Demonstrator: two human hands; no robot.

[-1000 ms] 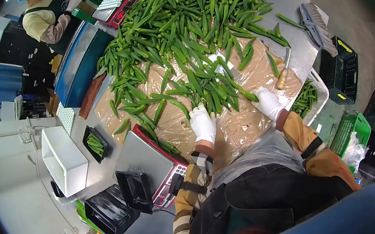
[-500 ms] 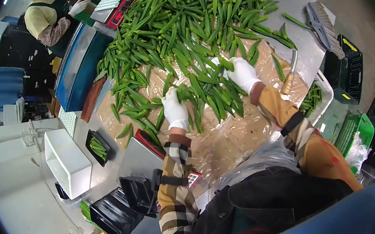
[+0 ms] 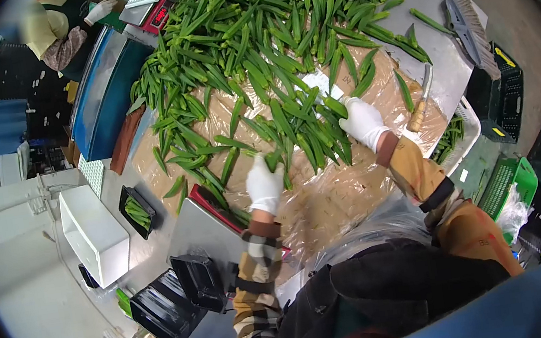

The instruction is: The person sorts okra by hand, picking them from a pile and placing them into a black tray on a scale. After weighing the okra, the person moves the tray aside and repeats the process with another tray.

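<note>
Green okra pods (image 3: 264, 24) lie in a large heap over the far part of the table, with a looser cluster (image 3: 302, 126) nearer me on plastic-covered brown cardboard (image 3: 337, 201). My left hand (image 3: 265, 187), in a white glove, is at the near left edge of that cluster, its fingers bent against pods; whether it grips one is unclear. My right hand (image 3: 362, 123), also gloved in white, is closed on an okra pod (image 3: 335, 107) at the cluster's right side. A knife with a wooden handle (image 3: 417, 117) lies to the right of my right hand.
A brush (image 3: 469, 30) rests at the table's right edge, above a white basket (image 3: 469, 130) of okra. To the left are a metal-topped scale (image 3: 201, 237), black trays (image 3: 165, 308), a small tray of okra (image 3: 138, 212) and a white bin (image 3: 96, 235). Another person (image 3: 61, 36) stands far left.
My left hand has moved down and slightly right, away from the pods it was among. My right hand has shifted slightly right and down. The view has shifted a little.
</note>
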